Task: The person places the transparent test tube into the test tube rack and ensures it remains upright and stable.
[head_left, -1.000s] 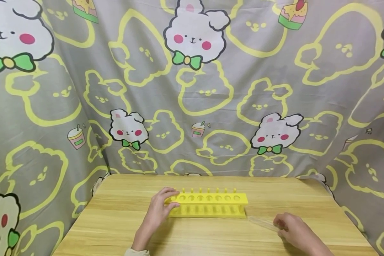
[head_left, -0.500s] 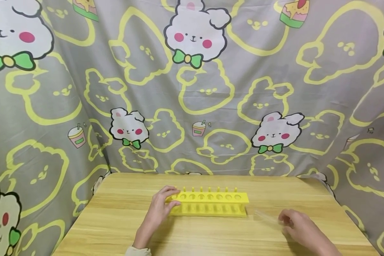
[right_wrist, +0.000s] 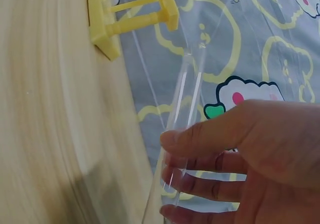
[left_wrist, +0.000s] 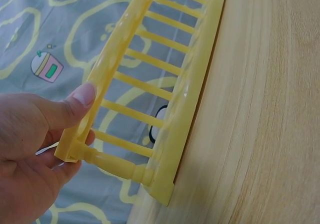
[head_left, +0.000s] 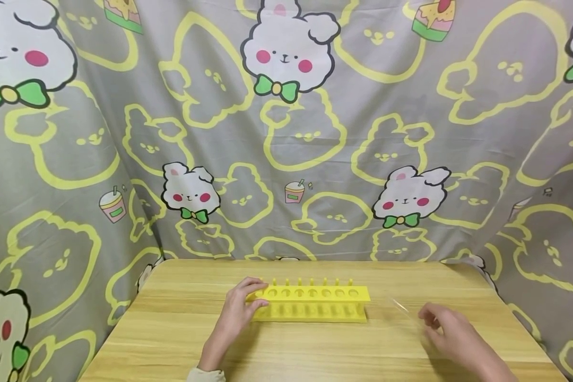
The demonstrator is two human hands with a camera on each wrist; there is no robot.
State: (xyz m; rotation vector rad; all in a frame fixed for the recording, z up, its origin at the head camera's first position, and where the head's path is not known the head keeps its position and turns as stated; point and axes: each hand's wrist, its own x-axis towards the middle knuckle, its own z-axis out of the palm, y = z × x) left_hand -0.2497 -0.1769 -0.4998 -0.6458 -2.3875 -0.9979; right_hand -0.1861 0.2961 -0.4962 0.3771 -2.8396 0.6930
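A yellow test tube rack (head_left: 310, 295) stands on the wooden table, with a row of holes along its top and pegs along the back. My left hand (head_left: 241, 310) grips the left end of its top bar; in the left wrist view the thumb (left_wrist: 82, 97) lies on that bar and the fingers curl beneath. To the right of the rack, my right hand (head_left: 451, 331) holds a clear test tube (right_wrist: 187, 94) between thumb and fingers. The tube slants up toward the rack, apart from it. A second clear length shows lower down; whether it is another tube I cannot tell.
The wooden table (head_left: 181, 339) reaches back to a grey curtain (head_left: 248, 143) printed with rabbits and yellow outlines. That cloth also hangs along the left and right sides.
My right hand has moved slightly right and away from the table's front edge, lifting and tilting the test tube more upright. The left hand keeps its grip on the rack.
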